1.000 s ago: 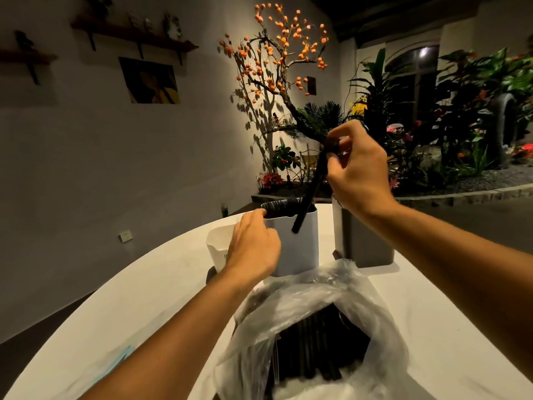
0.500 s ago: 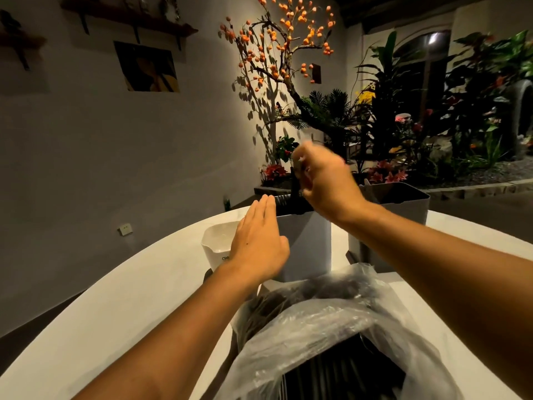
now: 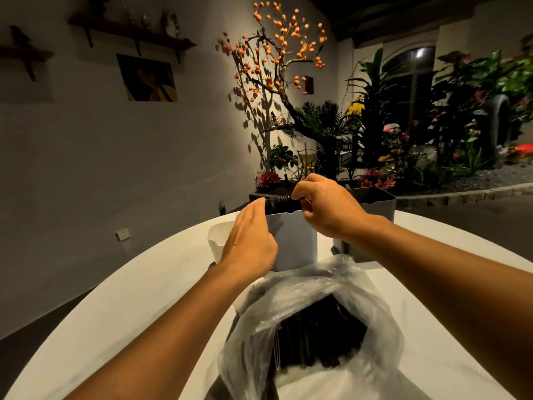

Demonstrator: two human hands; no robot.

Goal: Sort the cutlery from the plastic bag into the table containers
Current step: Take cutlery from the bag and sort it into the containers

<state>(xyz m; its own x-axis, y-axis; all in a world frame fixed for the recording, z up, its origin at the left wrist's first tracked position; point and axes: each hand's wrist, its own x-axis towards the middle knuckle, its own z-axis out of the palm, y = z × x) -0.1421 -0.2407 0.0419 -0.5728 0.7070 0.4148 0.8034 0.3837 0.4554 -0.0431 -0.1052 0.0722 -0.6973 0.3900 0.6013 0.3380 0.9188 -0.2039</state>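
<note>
A clear plastic bag (image 3: 372, 310) lies open on the white table (image 3: 121, 298) right in front of me, with black cutlery (image 3: 317, 336) inside it. Behind it stands a tall white container (image 3: 292, 241) packed with black cutlery (image 3: 277, 201) whose tops show above the rim. My left hand (image 3: 248, 243) presses flat against that container's left side, fingers straight. My right hand (image 3: 326, 209) hovers at the rim with curled fingers pinching the top of a black piece that stands in the container.
A low white container (image 3: 217, 236) sits to the left of the tall one, partly behind my left hand. A grey container (image 3: 375, 204) stands to the right, behind my right wrist. Plants and a lit tree fill the background beyond the table's far edge.
My right hand has come down from head height, lowering a black piece into the tall white container. My left hand stayed against the container's side.
</note>
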